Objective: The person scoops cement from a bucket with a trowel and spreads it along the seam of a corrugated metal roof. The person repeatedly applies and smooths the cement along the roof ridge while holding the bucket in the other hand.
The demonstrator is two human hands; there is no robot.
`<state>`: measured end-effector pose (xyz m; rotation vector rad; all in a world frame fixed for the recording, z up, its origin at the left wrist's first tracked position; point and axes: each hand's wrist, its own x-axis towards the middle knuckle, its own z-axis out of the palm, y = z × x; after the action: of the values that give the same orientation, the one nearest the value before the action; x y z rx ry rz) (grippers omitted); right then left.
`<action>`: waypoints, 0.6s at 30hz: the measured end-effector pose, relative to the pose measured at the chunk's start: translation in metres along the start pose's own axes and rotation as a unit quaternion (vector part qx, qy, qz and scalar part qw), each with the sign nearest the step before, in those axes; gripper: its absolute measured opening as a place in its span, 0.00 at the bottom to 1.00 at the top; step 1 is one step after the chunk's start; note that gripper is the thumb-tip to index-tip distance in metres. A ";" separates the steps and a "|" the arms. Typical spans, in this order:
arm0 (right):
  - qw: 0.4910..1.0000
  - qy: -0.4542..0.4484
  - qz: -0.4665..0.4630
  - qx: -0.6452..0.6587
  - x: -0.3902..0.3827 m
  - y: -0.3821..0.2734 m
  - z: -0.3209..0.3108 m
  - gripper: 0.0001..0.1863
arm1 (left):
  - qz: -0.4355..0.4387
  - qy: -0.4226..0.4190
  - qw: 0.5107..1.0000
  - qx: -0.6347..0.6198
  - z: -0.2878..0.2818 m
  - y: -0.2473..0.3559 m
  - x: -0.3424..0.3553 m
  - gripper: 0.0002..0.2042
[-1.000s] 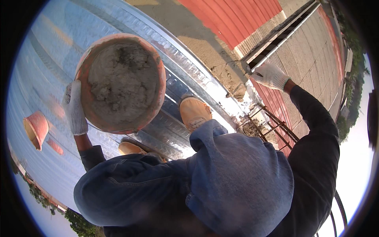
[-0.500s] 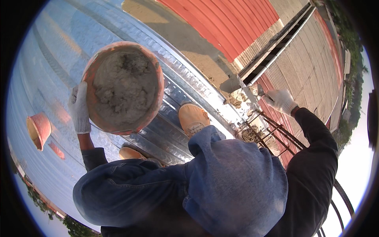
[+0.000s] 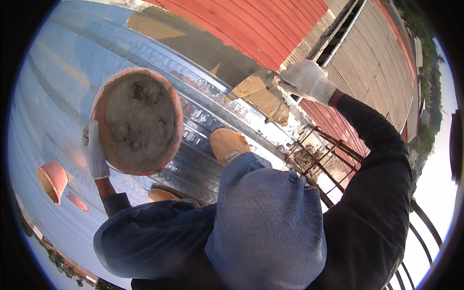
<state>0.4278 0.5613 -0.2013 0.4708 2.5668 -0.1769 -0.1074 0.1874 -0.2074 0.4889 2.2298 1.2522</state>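
My gloved left hand grips the left rim of a pinkish bucket holding wet grey mortar. My gloved right hand is closed on a trowel, mostly hidden by the glove, at the upper right, over the mortar-covered ledge. The ledge runs between the shiny metal sheeting and the red corrugated roof. My feet in tan boots stand on the metal sheeting below the bucket.
A smaller pink bucket sits at the left. Rusty rebar cages rise from broken concrete right of my boots, with curved bars at lower right. A white pipe edges a weathered corrugated roof; trees line the far edge.
My right hand first moved down and right, then rose up and left over the mortared ledge. The bucket in my left hand has moved slightly down, and the view has shifted.
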 end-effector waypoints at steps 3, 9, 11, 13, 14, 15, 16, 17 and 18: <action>0.994 0.000 -0.084 -0.064 -0.027 0.016 0.024 0.14 | 0.004 -0.005 1.000 -0.003 0.002 -0.007 0.003 0.15; 0.997 -0.047 -0.061 -0.015 -0.117 0.048 0.084 0.08 | 0.002 -0.012 1.000 -0.015 0.012 -0.005 0.007 0.17; 0.996 -0.043 -0.065 -0.053 -0.110 0.032 0.047 0.10 | -0.015 -0.001 1.000 -0.013 0.008 -0.003 0.000 0.17; 0.998 -0.036 -0.041 -0.044 -0.105 0.023 0.009 0.13 | -0.027 0.005 1.000 -0.005 0.008 0.005 -0.003 0.17; 0.999 -0.027 -0.026 -0.015 -0.105 0.025 0.007 0.14 | -0.022 -0.004 1.000 -0.013 0.007 0.000 -0.003 0.17; 1.000 -0.014 -0.015 0.015 -0.100 0.028 0.007 0.15 | -0.015 -0.007 1.000 -0.019 0.003 -0.004 -0.002 0.17; 0.999 -0.001 -0.007 0.044 -0.093 0.031 0.006 0.17 | -0.010 -0.008 1.000 -0.025 -0.003 -0.009 -0.001 0.16; 0.994 0.055 -0.005 0.090 -0.090 0.032 0.011 0.18 | -0.006 -0.020 1.000 -0.005 -0.003 -0.001 -0.003 0.15; 0.990 0.080 0.017 0.111 -0.090 0.030 0.014 0.18 | -0.005 -0.030 0.999 0.015 0.003 0.004 -0.002 0.15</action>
<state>0.5180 0.5595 -0.1677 0.6348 2.7059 -0.4311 -0.1036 0.1908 -0.2049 0.5198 2.2010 1.1867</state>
